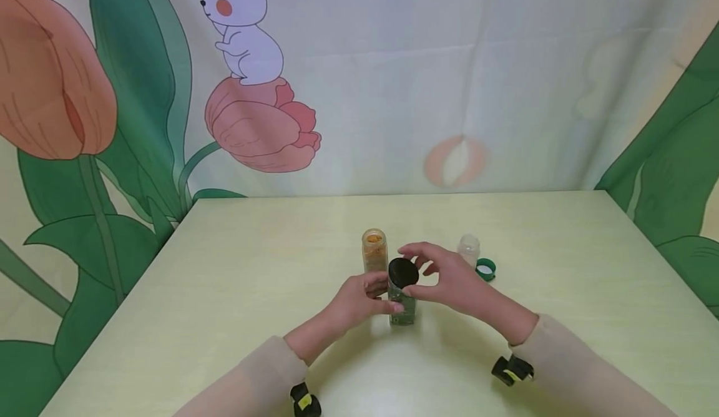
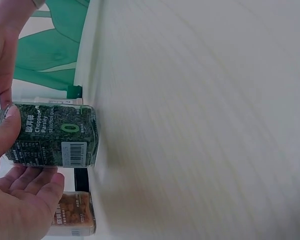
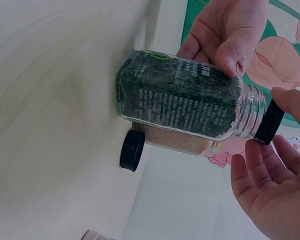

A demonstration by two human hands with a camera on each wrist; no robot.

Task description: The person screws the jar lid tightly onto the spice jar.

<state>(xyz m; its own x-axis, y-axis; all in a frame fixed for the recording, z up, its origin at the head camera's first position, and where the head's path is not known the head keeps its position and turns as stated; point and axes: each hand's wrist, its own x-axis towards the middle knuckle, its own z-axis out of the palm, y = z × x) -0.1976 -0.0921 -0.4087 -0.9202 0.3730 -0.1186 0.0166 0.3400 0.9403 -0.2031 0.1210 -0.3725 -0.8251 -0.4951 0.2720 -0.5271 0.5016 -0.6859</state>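
A glass jar of chopped parsley (image 3: 180,97) stands upright on the table, full of dark green flakes. My left hand (image 1: 359,298) grips its side, thumb (image 2: 6,131) on one face and fingers on the other. With thumb and fingertips my right hand (image 1: 452,279) pinches the jar's black cap (image 3: 271,122). In the right wrist view the cap sits tilted at the mouth and the neck's threads (image 3: 250,111) show. Whether cap and rim still touch I cannot tell. Just behind is an uncapped jar with orange contents (image 1: 374,251).
Another black cap (image 3: 132,150) stands on its edge on the table near the orange jar. Beyond my right hand are a small clear jar (image 1: 469,247) and a green lid (image 1: 485,269). A printed curtain (image 1: 382,80) hangs behind the table's far edge.
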